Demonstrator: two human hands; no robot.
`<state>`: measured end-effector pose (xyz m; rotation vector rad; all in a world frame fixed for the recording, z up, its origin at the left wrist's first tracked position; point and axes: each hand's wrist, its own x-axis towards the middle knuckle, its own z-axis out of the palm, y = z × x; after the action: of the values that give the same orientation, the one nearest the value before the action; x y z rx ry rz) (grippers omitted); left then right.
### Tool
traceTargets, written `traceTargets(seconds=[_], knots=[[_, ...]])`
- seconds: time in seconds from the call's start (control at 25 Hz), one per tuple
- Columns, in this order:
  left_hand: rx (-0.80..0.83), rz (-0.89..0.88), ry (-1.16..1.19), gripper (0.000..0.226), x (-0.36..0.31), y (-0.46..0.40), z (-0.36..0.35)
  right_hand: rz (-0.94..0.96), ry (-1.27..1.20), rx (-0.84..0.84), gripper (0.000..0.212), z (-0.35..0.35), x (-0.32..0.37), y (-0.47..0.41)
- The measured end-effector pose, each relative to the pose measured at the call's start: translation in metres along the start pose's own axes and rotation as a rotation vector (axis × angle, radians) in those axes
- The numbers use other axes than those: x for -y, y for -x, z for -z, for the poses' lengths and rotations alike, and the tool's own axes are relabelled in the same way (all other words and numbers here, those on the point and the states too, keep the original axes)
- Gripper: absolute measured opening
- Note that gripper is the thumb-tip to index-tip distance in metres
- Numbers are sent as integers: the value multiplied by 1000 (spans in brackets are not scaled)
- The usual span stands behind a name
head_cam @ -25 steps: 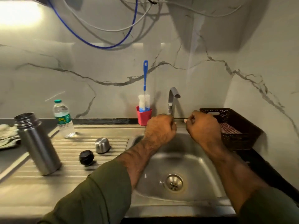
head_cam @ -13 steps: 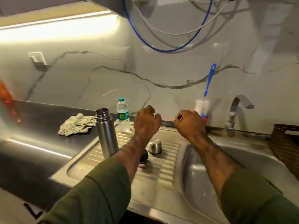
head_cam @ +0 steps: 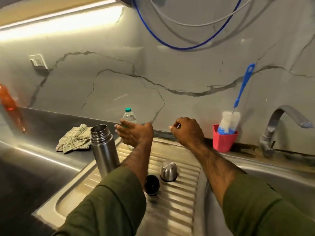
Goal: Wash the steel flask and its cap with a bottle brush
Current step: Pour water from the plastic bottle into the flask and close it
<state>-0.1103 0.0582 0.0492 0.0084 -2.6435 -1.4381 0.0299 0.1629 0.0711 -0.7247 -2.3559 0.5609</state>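
We see the left hand (head_cam: 134,133), fingers spread, mid-frame beside the steel flask (head_cam: 104,150); right hand (head_cam: 188,132) curled, holding nothing; cap (head_cam: 168,170) on the drainboard (head_cam: 179,198) between forearms.

Steel worktop (head_cam: 42,160): cloth (head_cam: 73,138) lies left; flask (head_cam: 104,150), steel cap (head_cam: 168,170), black stopper (head_cam: 151,184) on ribbed drainboard (head_cam: 179,201).

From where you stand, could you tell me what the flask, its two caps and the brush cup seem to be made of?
Flask: brushed steel, judging by its grey sheen and streaked reflections. Domed cap: the same shiny metal, with a dark rim. Black stopper: probably glossy plastic. Red cup: matte, opaque, likely plastic.
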Motion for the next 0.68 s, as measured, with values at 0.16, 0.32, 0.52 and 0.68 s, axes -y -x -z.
traceTargets(seconds=[0.16,0.32,0.52,0.68], knots=[[-41,69,50,114,-4,-25,-15,15,-15,14,23,-11,-15,-7],[-64,89,-42,98,-3,-39,-17,2,-27,11,23,-14,-25,-7],[-50,-45,142,70,2,-27,-17,4,-34,-16,22,2,-23,-9],[13,-213,256,61,-13,6,-5,64,-88,-113,26,33,-2,-18]])
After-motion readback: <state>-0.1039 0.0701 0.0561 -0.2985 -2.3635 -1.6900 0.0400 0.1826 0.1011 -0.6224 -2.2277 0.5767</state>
